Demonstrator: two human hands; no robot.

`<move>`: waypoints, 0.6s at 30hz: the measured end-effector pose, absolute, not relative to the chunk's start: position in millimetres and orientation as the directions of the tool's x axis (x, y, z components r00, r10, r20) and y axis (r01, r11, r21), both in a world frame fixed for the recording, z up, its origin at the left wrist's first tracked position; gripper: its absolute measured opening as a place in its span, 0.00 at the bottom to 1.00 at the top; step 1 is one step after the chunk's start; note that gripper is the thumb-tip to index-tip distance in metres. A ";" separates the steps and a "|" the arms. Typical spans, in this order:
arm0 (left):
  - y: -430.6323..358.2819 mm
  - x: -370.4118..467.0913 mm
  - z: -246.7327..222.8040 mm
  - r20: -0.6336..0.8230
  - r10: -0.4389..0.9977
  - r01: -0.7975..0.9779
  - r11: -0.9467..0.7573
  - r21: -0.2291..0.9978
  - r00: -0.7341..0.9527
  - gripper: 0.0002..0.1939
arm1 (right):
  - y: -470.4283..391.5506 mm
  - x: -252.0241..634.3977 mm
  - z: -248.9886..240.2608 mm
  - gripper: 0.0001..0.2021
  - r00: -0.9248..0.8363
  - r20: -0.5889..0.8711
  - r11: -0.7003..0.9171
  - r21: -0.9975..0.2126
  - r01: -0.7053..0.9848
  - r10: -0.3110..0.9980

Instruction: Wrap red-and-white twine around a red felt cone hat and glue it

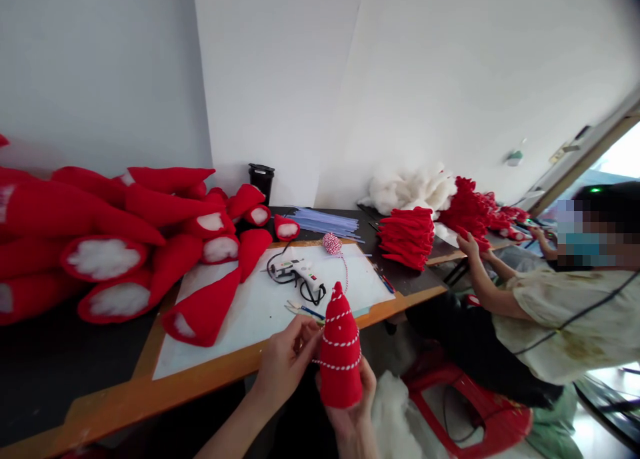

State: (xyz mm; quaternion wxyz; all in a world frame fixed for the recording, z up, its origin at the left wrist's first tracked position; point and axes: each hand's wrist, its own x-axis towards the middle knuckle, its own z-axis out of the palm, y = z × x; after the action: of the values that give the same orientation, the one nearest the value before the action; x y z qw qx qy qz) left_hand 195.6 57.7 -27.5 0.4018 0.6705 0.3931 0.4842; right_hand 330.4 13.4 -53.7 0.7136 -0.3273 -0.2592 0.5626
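A red felt cone point(340, 379) stands upright near the table's front edge, with red-and-white twisted cord point(341, 343) wound around it in a spiral. My right hand point(364, 396) wraps round the cone's lower part from behind and below. At the cone's left side, my left hand point(290, 356) pinches the cord with bent fingers. A ball of the same cord point(332, 244) lies on the white sheet point(210, 342), its strand trailing down behind the cone. The white glue gun point(300, 271) with a black cable lies left of the ball. Small snips point(306, 312) rest just beyond my left hand.
Stuffed red cones point(120, 206) are piled at the left. Behind are a black container point(261, 180) and bluish strips point(325, 223). Stacked red felt point(407, 238) and white stuffing point(413, 191) lie right. A person point(565, 312) handles red felt beside a red stool point(470, 406).
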 end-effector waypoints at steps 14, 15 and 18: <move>47.0 191.7 -17.0 0.476 0.875 0.303 -0.479 0.824 0.087 0.27 | 20.7 335.7 -39.1 0.29 0.505 0.647 0.499 -0.763 0.412 0.572; 52.0 191.4 -17.7 0.472 0.877 0.263 -0.476 0.839 0.083 0.25 | 22.2 335.4 -39.1 0.30 0.455 0.685 0.517 -0.728 0.450 0.569; 67.4 190.9 -15.8 0.386 0.911 0.057 -0.397 0.916 0.145 0.18 | 25.6 332.2 -34.3 0.34 0.278 0.782 0.583 -0.608 0.539 0.558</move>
State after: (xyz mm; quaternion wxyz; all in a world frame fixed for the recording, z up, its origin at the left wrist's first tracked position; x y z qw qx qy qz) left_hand 190.9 67.4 -15.8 0.3995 0.6425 0.3764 0.5346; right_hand 332.2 25.6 -34.3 0.6563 -0.4567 -0.6006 0.0073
